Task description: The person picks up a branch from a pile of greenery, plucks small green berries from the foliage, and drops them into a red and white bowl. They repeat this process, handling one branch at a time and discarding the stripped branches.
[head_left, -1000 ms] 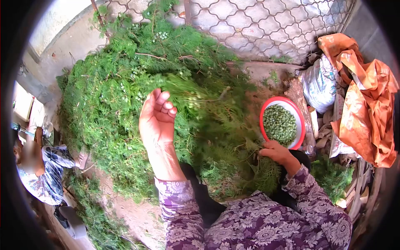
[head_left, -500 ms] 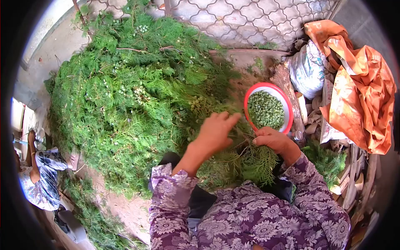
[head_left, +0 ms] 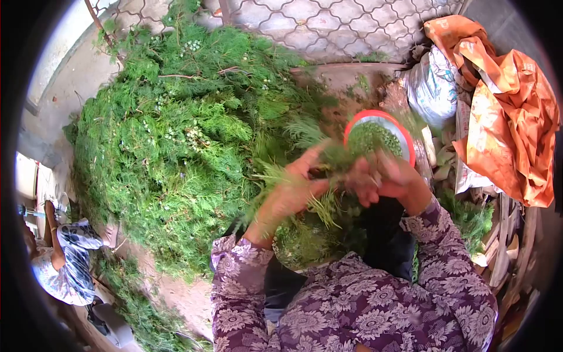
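Observation:
Both my hands are in front of my lap, smeared by motion, with a blurred feathery green sprig (head_left: 321, 205) around them. My left hand (head_left: 284, 196) is curled about the sprig, whose fronds stick out past the thumb and over the wrist. At the near rim of the red-edged white bowl (head_left: 412, 146) is my right hand (head_left: 390, 179), its fingers bent toward the left hand. Small green cones (head_left: 372, 138) fill the bowl's bottom, partly veiled by blurred foliage. A large heap of leafy evergreen branches (head_left: 170, 152) lies to the left, reaching close to my left hand.
A metal lattice (head_left: 328, 26) runs along the back. On the right are a white sack (head_left: 433, 88), a crumpled orange sack (head_left: 507, 123) and split wood (head_left: 498, 240). Another person (head_left: 64, 258) sits at the far left. Loose greenery (head_left: 138, 299) covers ground nearby.
The sprig has swung up from hanging below my right hand to a blur between and around both hands. My right hand has risen slightly, and my left fingers have curled in.

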Available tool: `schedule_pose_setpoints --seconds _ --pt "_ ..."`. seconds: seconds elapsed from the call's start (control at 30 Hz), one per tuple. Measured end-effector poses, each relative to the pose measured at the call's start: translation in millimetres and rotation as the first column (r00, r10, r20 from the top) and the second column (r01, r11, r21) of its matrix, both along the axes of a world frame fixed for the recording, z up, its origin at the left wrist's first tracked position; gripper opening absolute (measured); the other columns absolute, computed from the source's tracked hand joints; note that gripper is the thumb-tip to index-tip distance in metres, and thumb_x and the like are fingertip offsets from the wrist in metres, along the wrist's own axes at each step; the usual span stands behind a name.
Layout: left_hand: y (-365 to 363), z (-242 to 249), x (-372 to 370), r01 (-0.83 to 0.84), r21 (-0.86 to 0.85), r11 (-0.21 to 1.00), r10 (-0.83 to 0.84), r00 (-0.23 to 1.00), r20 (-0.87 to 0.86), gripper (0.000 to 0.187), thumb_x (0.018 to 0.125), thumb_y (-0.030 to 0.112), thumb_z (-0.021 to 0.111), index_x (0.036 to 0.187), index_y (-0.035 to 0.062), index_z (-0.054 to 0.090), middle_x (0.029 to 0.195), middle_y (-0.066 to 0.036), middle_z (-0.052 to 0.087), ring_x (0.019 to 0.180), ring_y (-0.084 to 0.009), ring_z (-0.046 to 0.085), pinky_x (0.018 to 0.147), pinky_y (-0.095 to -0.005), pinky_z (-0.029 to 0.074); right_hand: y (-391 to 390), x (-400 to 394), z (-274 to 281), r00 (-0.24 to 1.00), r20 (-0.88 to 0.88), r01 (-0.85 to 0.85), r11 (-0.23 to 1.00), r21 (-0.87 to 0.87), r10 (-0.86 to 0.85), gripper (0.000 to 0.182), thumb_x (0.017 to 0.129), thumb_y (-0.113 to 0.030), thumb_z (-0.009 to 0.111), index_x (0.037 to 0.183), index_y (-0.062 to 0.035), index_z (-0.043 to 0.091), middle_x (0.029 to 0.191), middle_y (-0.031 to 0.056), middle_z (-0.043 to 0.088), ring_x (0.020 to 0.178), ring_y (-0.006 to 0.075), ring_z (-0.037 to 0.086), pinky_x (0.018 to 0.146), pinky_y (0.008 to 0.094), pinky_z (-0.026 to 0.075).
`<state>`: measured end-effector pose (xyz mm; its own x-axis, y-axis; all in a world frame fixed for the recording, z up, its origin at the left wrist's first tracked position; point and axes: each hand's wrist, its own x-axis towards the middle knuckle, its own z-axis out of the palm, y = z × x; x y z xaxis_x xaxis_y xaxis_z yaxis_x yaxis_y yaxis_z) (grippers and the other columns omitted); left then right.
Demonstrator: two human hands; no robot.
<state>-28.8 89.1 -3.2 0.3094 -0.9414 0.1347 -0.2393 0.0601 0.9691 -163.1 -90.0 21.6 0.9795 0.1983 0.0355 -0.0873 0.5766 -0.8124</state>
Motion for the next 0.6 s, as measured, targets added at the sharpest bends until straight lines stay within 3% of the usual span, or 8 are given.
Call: schedule_pose_setpoints --seconds 0.2,0.27,0.3,0.33,0.4,0.43,0.5,0.6 --pt "9 0 19 -0.457 -0.179 0.871 0.28 0.762 -0.584 0.051 0.082 -0.003 0.053 0.129 0.0088 0.038 0.104 -0.015 0.059 0.088 -0.0206 0.061 0.081 -0.0308 0.05 -32 32 -25 0.946 -0.086 0.317 0.947 0.061 -0.311 0.056 0.093 -0.046 0.03 0.101 0.0025 0.057 0.076 0.0082 0.062 0.061 0.0146 0.058 0.064 0.0325 0.05" --pt "18 -9 45 -0.499 -0.233 0.835 -0.216 0.092 -0.972 0.032 0.086 0.003 0.048 0.118 0.0073 0.047 0.102 -0.019 0.058 0.085 -0.0247 0.062 0.074 -0.0346 0.055 -42 32 -39 0.932 -0.074 0.361 0.925 0.12 -0.354 0.047 0.093 -0.041 0.036 0.1 0.0006 0.058 0.076 0.0049 0.061 0.061 0.0125 0.057 0.066 0.0325 0.049" --pt "22 -5 61 -0.479 -0.065 0.875 -0.16 -0.161 -0.974 0.023 0.089 0.007 0.043 0.111 0.0055 0.05 0.102 -0.022 0.057 0.08 -0.0294 0.062 0.067 -0.036 0.058 -46 32 -46 0.921 -0.072 0.389 0.911 0.138 -0.382 0.041 0.092 -0.037 0.042 0.099 -0.0005 0.058 0.076 0.0041 0.061 0.062 0.0116 0.057 0.066 0.0323 0.049" --pt "11 -11 57 -0.738 0.167 0.654 0.01 -0.213 -0.977 0.027 0.089 0.006 0.042 0.116 0.006 0.047 0.103 -0.02 0.057 0.077 -0.0265 0.064 0.055 -0.0276 0.058 -50 32 -52 0.909 -0.072 0.417 0.895 0.158 -0.411 0.034 0.09 -0.033 0.047 0.099 -0.0016 0.059 0.076 0.0033 0.06 0.063 0.0107 0.057 0.067 0.0322 0.049" --pt "29 -19 72 -0.624 0.063 0.779 0.231 0.192 -0.954 0.034 0.088 0.01 0.049 0.121 0.0067 0.042 0.098 -0.013 0.06 0.063 -0.0129 0.061 0.043 -0.0174 0.047 -51 35 -50 0.906 -0.044 0.422 0.896 0.135 -0.42 0.029 0.087 -0.028 0.053 0.099 -0.0022 0.059 0.077 0.0031 0.06 0.065 0.0103 0.057 0.067 0.0306 0.049" --pt "28 -25 68 -0.615 0.07 0.786 0.24 0.199 -0.95 0.034 0.088 0.01 0.049 0.121 0.0067 0.042 0.098 -0.013 0.06 0.063 -0.0129 0.061 0.043 -0.0174 0.047 -50 35 -47 0.906 -0.01 0.422 0.901 0.097 -0.423 0.025 0.084 -0.023 0.058 0.098 -0.0028 0.059 0.078 0.0029 0.061 0.067 0.01 0.057 0.067 0.0291 0.049" --pt "18 -28 58 -0.747 0.01 0.664 0.594 0.52 -0.615 0.044 0.087 0.018 0.054 0.126 0.0077 0.037 0.094 -0.006 0.062 0.05 -0.0025 0.049 0.037 -0.015 0.031 -45 39 -39 0.89 -0.018 0.452 0.887 -0.092 -0.456 0.024 0.081 -0.019 0.061 0.098 -0.0028 0.059 0.079 0.002 0.06 0.069 0.009 0.057 0.067 0.0269 0.048" --pt "5 -12 56 -0.761 0.101 0.64 0.738 0.574 -0.354 0.05 0.087 0.028 0.056 0.127 0.007 0.037 0.094 -0.003 0.063 0.046 -0.0012 0.04 0.038 -0.015 0.026 -38 46 -36 0.883 0.073 0.453 0.801 -0.392 -0.464 0.026 0.075 -0.012 0.067 0.099 -0.0027 0.06 0.082 -0.0004 0.059 0.073 0.0065 0.055 0.067 0.0212 0.046"
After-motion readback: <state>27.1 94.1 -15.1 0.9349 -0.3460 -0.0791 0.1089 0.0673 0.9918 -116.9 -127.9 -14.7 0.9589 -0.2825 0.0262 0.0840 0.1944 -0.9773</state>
